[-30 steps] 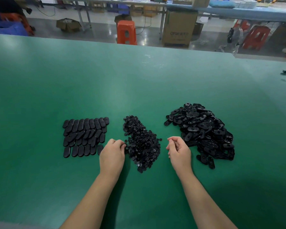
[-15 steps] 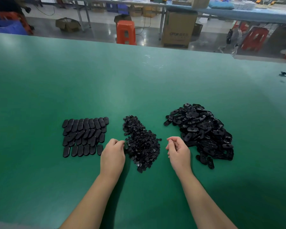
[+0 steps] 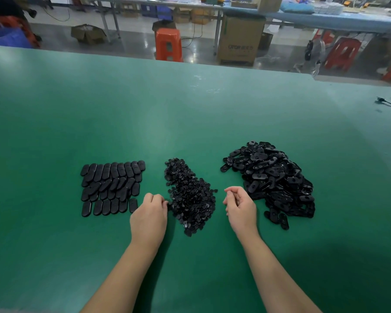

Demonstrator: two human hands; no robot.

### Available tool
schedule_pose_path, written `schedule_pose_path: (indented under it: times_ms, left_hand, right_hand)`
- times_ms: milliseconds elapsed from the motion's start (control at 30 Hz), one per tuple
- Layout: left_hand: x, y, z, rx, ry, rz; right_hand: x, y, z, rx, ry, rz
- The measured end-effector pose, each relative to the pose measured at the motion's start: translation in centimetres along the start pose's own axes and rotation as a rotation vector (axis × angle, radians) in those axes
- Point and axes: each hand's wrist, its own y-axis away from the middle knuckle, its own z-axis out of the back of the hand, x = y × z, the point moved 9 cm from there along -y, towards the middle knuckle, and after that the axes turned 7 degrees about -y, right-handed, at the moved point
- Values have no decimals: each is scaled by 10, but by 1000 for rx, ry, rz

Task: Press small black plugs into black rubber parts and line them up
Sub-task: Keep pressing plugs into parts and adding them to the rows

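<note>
While the left hand (image 3: 148,214) curls its fingertips at the plug heap (image 3: 190,195) mid-bench, whether pinching one I cannot tell, the right hand (image 3: 240,205) hangs loosely curled and empty, so next comes fetching a rubber part from the right pile (image 3: 273,177).

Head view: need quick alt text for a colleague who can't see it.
Two bare hands rest on a green table either side of a pile of small black plugs; the left hand touches its edge, fingers curled, and the right hand is loosely curled. Lined-up rubber parts lie left, a loose heap of parts right.
</note>
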Motion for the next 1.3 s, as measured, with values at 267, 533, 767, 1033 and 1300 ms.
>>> schedule_pose_path:
  times_ms: [267,533,767,1033,1300]
  left_hand:
    - [1,-10,-9,63,68,94]
    - [-5,-19,-4,-104,520,159]
    - [-6,-22,-7,-120,514,92]
    - [-2,-22,-7,-112,541,130]
    - [-1,-22,-2,-130,538,128]
  right_hand:
    - [1,1,0,2,0,-3]
    - [0,1,0,5,15,-7]
    - [1,-1,-2,33,7,-28]
    - [13,-25,17,163,109,-84]
    - [38,-71,62,302,1181,85]
